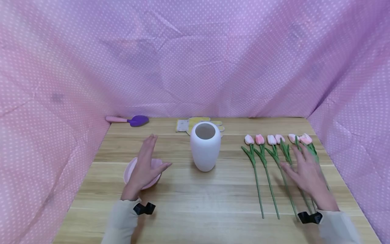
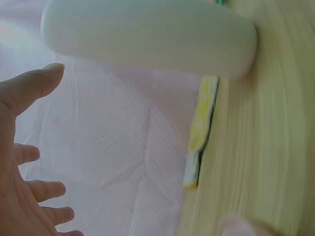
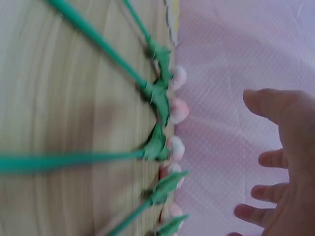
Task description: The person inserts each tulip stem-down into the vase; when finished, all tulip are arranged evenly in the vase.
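Observation:
My left hand (image 1: 144,169) hovers over a pink bowl (image 1: 130,169), its fingers straight and the thumb spread to the right. Toward the right of the table my right hand (image 1: 307,174) is held above several pink and white tulips (image 1: 259,139), fingers extended; it covers part of the rightmost stems. Between the hands a white vase (image 1: 205,152) stands upright with its mouth facing up. In the left wrist view the spread left fingers (image 2: 47,191) are apart from the vase (image 2: 147,37). The right wrist view has the right hand (image 3: 290,162) holding nothing beside the tulip heads (image 3: 177,110).
A purple trowel (image 1: 138,121) with a pink handle lies at the back left edge. Behind the vase lie yellow and white gloves (image 1: 182,125). Pink dotted cloth (image 1: 195,67) hangs around the wooden table (image 1: 207,210) at the back and sides.

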Demonstrator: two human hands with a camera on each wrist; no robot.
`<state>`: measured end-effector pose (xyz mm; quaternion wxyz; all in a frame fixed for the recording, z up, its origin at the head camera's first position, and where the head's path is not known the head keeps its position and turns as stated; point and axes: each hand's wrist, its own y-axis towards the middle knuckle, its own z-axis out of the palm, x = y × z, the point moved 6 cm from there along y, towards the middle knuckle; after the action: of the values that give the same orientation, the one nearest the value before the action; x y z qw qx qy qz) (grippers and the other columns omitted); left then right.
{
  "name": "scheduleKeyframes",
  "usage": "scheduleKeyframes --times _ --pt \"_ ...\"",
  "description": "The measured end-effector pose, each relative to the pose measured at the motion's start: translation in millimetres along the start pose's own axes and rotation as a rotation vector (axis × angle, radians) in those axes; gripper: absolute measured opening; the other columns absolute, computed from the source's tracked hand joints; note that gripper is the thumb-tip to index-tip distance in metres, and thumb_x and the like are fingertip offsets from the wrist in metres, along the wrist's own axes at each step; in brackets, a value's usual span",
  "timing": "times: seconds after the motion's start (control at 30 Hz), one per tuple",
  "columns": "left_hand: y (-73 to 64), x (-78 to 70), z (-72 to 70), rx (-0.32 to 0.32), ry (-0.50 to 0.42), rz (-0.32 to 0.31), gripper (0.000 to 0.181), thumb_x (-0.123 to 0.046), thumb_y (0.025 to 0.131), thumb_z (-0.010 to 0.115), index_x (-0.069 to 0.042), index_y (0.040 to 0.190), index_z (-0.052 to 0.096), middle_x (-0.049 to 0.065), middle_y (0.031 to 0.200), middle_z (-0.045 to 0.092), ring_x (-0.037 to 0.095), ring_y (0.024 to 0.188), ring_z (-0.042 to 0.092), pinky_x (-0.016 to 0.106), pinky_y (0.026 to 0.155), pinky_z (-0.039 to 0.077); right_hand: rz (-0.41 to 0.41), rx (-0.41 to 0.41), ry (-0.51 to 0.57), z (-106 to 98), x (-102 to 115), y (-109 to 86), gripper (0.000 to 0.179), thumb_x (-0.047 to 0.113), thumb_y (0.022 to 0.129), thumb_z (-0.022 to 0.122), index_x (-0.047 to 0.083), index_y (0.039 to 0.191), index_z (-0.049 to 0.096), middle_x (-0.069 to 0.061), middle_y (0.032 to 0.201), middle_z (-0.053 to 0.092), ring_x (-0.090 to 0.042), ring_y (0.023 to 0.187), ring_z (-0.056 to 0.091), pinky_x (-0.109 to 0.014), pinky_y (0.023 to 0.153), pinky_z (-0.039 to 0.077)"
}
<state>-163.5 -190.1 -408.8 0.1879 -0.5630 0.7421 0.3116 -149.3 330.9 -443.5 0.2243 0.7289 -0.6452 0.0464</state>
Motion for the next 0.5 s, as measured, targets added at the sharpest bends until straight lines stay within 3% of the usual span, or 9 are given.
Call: scheduleKeyframes --times 0.17,0.3,0.4,0.5 --pt "7.9 -11.4 12.1 -0.014 -0.172 0.002 0.104 -0.025 0.08 0.084 -0.017 0.161 0.018 0.011 0.168 0.021 0.037 0.155 0.019 0.064 0.125 0.02 0.029 -0.006 0.143 5.6 13.7 3.3 0.07 0.028 0.096 0.068 -0.012 0.144 0.038 -0.04 0.14 0.041 -0.058 0.116 0.047 -0.074 0.084 0.046" --pt "15.9 -24.6 20.2 -0.075 -0.268 0.13 0.102 -0.013 0.077 0.086 -0.012 0.159 0.024 0.015 0.164 0.031 0.037 0.151 0.031 0.06 0.122 0.032 0.07 0.037 0.192 14.2 23.9 6.2 0.065 0.025 0.097 0.066 -0.012 0.144 0.039 -0.039 0.134 0.047 -0.052 0.102 0.059 -0.06 0.069 0.057" --pt "21.4 -35.3 26.2 -0.118 -0.326 0.245 0.101 -0.005 0.073 0.086 -0.006 0.157 0.029 0.018 0.16 0.038 0.039 0.146 0.038 0.058 0.116 0.04 0.075 0.065 0.21 22.3 31.9 8.9 0.062 0.02 0.096 0.067 -0.012 0.143 0.041 -0.04 0.131 0.05 -0.051 0.098 0.064 -0.053 0.066 0.06" --pt "26.3 -42.9 33.6 -0.13 -0.382 0.293 0.101 -0.001 0.072 0.086 -0.005 0.156 0.031 0.017 0.159 0.04 0.04 0.143 0.041 0.058 0.113 0.044 0.093 0.099 0.24 31.4 38.6 11.5 0.062 0.019 0.095 0.067 -0.012 0.143 0.041 -0.039 0.132 0.05 -0.048 0.097 0.066 -0.046 0.065 0.06"
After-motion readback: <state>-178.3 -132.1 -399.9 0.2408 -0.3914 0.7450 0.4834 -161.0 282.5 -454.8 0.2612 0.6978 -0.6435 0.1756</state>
